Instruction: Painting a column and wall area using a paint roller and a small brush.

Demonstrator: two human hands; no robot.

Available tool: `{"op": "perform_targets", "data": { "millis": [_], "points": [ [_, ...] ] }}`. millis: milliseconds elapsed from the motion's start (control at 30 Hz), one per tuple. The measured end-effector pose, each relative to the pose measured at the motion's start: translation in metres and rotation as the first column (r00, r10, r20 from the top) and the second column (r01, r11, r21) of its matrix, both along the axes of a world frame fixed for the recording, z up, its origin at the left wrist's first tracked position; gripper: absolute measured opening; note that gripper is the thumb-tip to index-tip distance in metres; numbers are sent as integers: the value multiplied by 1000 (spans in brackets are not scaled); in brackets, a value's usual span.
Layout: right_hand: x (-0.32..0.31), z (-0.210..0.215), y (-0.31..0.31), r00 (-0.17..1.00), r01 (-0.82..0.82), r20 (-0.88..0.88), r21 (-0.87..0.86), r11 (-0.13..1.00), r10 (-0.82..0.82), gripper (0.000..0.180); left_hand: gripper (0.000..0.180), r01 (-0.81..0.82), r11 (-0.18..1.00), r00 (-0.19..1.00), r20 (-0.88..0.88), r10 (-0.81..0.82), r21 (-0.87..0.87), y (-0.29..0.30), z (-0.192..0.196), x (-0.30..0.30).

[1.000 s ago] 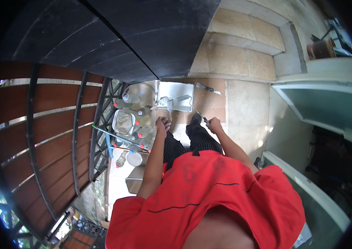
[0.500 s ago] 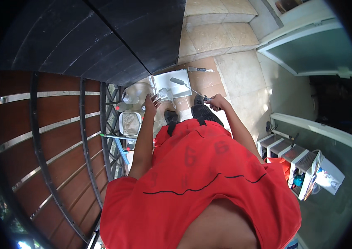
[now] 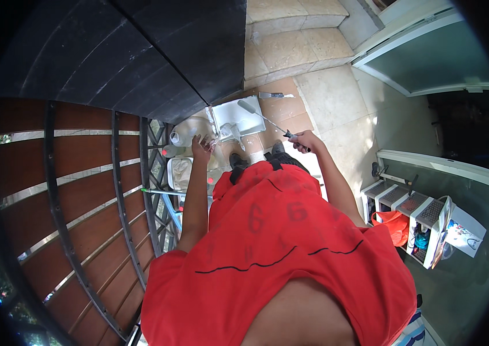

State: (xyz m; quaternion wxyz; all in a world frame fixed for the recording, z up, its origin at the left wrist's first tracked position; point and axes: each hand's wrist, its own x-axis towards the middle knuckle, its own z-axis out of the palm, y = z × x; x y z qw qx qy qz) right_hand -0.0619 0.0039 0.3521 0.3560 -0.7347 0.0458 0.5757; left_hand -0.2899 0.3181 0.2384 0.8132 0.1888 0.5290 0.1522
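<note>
The paint roller [image 3: 248, 106] rests in the white tray [image 3: 243, 118] on the tiled floor, just in front of my feet. My right hand [image 3: 305, 140] is closed around the roller's thin handle. My left hand [image 3: 202, 147] hangs half open above the tray's near edge, and I cannot tell if it touches anything. To load the roller well, I think it is better to roll it slowly, with light pressure. A bucket [image 3: 180, 173] stands left, beside the dark gate [image 3: 112, 86].
</note>
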Motion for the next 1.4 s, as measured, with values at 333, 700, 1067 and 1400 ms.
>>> {"op": "perform_targets", "data": {
  "millis": [333,700,1067,1400],
  "points": [
    [16,43,-34,1000,13,-21,52,999,-12,18,47,-84,996,976,197,89,-32,-27,92,75],
    [32,78,-51,1000,-5,-15,82,997,6,25,44,-125,992,957,263,125,-16,-34,86,73],
    [45,83,-53,1000,-24,-10,99,995,25,30,46,-158,987,960,232,160,-26,-45,79,69],
    [44,87,-56,1000,-12,-18,101,995,14,31,46,-169,984,961,212,176,-51,-49,74,64]
  ]
}}
